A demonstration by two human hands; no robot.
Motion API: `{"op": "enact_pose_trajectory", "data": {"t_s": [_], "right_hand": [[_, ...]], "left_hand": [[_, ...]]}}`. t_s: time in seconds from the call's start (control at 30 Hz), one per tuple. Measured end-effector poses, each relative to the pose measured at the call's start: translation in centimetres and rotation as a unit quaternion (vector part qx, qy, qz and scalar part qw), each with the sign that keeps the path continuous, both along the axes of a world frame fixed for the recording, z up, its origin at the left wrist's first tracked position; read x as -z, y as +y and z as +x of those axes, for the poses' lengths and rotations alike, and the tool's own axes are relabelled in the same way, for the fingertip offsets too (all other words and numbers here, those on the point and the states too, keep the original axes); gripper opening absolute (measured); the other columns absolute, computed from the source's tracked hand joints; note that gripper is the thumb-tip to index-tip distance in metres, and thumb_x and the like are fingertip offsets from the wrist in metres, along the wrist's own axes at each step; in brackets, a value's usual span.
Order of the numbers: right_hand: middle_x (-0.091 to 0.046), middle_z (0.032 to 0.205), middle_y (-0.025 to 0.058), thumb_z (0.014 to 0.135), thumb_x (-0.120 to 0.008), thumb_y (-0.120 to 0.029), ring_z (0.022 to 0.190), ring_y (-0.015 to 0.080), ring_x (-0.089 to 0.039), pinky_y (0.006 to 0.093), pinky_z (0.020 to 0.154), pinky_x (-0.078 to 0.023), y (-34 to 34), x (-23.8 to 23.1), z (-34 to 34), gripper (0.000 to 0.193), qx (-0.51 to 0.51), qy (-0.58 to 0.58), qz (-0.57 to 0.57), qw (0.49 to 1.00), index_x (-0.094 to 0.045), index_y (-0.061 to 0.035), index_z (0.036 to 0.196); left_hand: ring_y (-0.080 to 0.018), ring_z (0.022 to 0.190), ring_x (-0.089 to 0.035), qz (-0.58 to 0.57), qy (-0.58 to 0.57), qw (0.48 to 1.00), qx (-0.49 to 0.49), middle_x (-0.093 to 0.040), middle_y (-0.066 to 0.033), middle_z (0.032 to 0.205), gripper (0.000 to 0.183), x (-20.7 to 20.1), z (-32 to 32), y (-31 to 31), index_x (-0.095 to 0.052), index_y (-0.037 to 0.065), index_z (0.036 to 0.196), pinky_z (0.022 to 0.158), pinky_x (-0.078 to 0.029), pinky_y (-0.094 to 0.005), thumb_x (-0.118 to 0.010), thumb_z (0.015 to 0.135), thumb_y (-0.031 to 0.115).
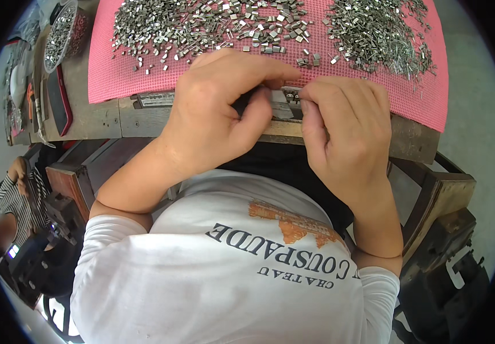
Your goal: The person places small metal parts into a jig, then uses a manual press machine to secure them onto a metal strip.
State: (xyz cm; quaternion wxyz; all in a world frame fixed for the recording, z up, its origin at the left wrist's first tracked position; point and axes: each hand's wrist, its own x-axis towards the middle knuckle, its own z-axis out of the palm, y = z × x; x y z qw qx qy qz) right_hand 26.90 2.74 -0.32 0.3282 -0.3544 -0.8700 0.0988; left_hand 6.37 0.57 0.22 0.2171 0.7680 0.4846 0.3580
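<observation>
My left hand (pixel 218 94) is curled over a narrow metal fixture (pixel 282 106) at the table's front edge. Its index finger reaches across to the right and its thumb is bent in below; anything between them is too small or hidden to tell. Just right of the fixture, my right hand (pixel 350 117) is closed, thumb and index finger together beside a row of small metal pieces (pixel 293 96). What its fingertips hold cannot be made out. Beyond both hands, loose small silvery metal parts (pixel 270 34) lie spread on a pink mesh mat (pixel 127 86).
A denser heap of metal parts (pixel 368 34) covers the mat's right side. At left are a clear tub (pixel 52 51) of parts and a red-edged phone (pixel 59 100). A metal strip (pixel 155 99) lies along the table edge. Another person (pixel 26 195) in stripes sits at lower left.
</observation>
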Motion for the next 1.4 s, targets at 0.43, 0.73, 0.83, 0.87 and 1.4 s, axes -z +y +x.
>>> {"op": "enact_pose_trajectory", "data": {"t_s": [0.43,0.73,0.83,0.87,1.4], "right_hand": [[-0.049,0.078,0.0067,0.077,-0.065,-0.008,0.074,0.0226,-0.054,0.0386,0.083,-0.045,-0.3,0.2,-1.7,0.009,0.036,-0.12,0.096,0.987,-0.055,-0.0086,0.079],[-0.067,0.086,0.0039,0.085,-0.071,-0.001,0.081,0.0225,-0.064,0.0387,0.085,-0.043,0.8,-1.5,0.7,0.011,0.006,0.003,-0.049,0.999,-0.067,-0.0082,0.092],[-0.072,0.087,0.0035,0.087,-0.076,-0.002,0.08,0.022,-0.068,0.0358,0.085,-0.042,1.3,-1.9,1.3,0.01,0.054,0.039,-0.04,0.997,-0.072,-0.0074,0.093],[-0.072,0.087,0.0035,0.087,-0.076,-0.002,0.08,0.022,-0.068,0.0358,0.085,-0.042,1.4,-2.0,1.5,0.01,0.054,0.039,-0.04,0.997,-0.072,-0.0074,0.093],[-0.071,0.095,-0.0006,0.084,-0.081,-0.012,0.098,0.0208,-0.064,0.0373,0.09,-0.041,2.2,-0.4,1.5,0.01,0.101,-0.057,0.038,0.993,-0.076,-0.0117,0.092]], "left_hand": [[-0.0234,0.092,-0.067,0.07,0.124,0.99,0.007,-0.074,-0.0049,0.093,0.027,-0.8,-2.5,4.0,-0.082,0.011,0.1,0.083,-0.053,-0.0345,-0.083,0.075,0.001],[-0.0255,0.083,-0.06,0.435,0.072,0.89,0.117,-0.063,-0.0028,0.083,0.015,3.3,-1.6,9.0,-0.077,0.013,0.09,0.071,-0.047,-0.0386,-0.081,0.076,0.01],[-0.0264,0.082,-0.06,0.43,0.037,0.896,0.102,-0.062,-0.0034,0.082,0.016,3.7,-1.0,8.8,-0.078,0.013,0.09,0.07,-0.047,-0.0388,-0.082,0.075,0.009],[-0.0272,0.082,-0.06,0.422,0.025,0.902,0.093,-0.064,-0.0039,0.082,0.016,3.6,-0.8,8.6,-0.078,0.013,0.09,0.071,-0.048,-0.0393,-0.082,0.075,0.01],[-0.0277,0.083,-0.064,0.022,0.177,0.983,0.034,-0.067,-0.0048,0.082,0.013,-2.6,1.0,5.9,-0.08,0.013,0.088,0.072,-0.05,-0.0418,-0.084,0.076,0.014]]}}
